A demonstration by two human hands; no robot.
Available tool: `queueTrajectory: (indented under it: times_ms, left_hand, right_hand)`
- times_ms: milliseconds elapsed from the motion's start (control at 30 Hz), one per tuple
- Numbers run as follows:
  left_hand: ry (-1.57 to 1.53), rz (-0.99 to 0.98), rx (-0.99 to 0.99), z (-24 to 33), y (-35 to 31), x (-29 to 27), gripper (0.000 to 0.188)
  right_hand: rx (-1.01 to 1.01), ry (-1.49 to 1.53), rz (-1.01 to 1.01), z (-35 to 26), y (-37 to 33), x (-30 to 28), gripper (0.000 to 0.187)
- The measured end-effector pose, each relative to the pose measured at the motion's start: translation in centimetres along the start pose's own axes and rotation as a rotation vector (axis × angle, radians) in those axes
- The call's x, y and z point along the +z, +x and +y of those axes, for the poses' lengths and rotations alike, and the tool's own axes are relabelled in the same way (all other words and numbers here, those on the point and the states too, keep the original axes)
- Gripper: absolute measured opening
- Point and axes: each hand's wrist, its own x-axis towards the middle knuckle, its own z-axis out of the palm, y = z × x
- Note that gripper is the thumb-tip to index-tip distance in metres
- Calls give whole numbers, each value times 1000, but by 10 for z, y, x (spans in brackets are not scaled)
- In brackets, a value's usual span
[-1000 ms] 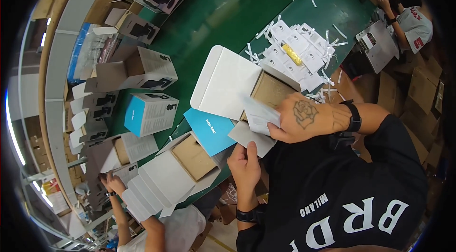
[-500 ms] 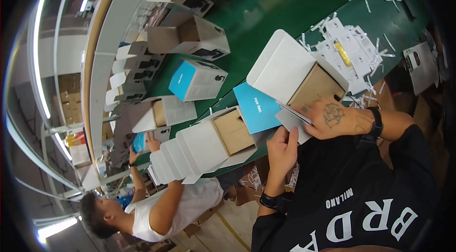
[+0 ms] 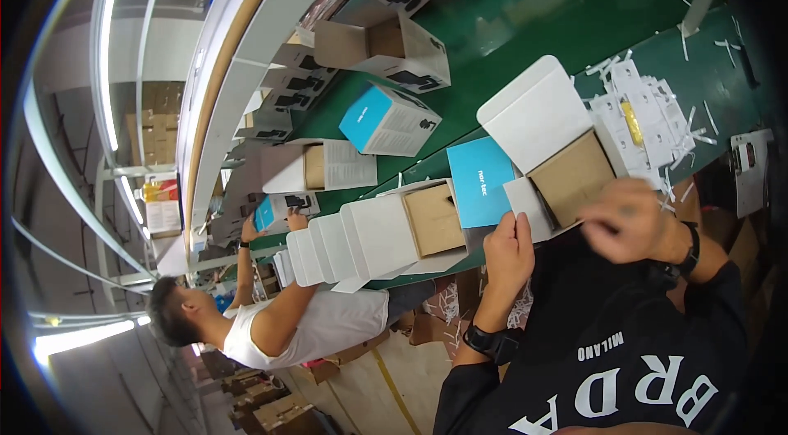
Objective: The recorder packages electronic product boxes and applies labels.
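Note:
Before me stands an open white carton (image 3: 525, 111), its lid flap raised and a brown cardboard insert (image 3: 576, 176) inside. My left hand (image 3: 509, 258) is closed, thumb and fingers pinching the carton's near-left side flap (image 3: 526, 203). At the carton's near right edge my right hand (image 3: 628, 222) is smeared by motion. Its fingers are too blurred to show what, if anything, they hold. A blue carton panel (image 3: 478, 180) lies against the left side of the open carton.
To the left a row of open white cartons (image 3: 382, 234) overlaps. Beyond it stands a blue-and-white box (image 3: 394, 123). White paper scraps and a yellow item (image 3: 631, 123) lie at right on the green table (image 3: 525, 16). A co-worker in a white shirt (image 3: 320, 324) handles another box.
My right hand has moved right, from over the side flap to the carton's near right edge. The thin white leaflets it held no longer show. My view has shifted, moving the scene rightward.

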Motion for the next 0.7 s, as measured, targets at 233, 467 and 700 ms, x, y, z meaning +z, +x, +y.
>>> queueTrajectory:
  times_ms: [233,467,700]
  left_hand:
    - [71,144,11,13,10,11,16]
    - [96,15,255,24,14,42,42]
    - [285,-198,421,22,12,91,87]
  right_hand:
    - [691,579,112,86,-57,24,72]
    - [554,685,85,137,-79,60,79]
    - [639,503,42,129,-43,44,102]
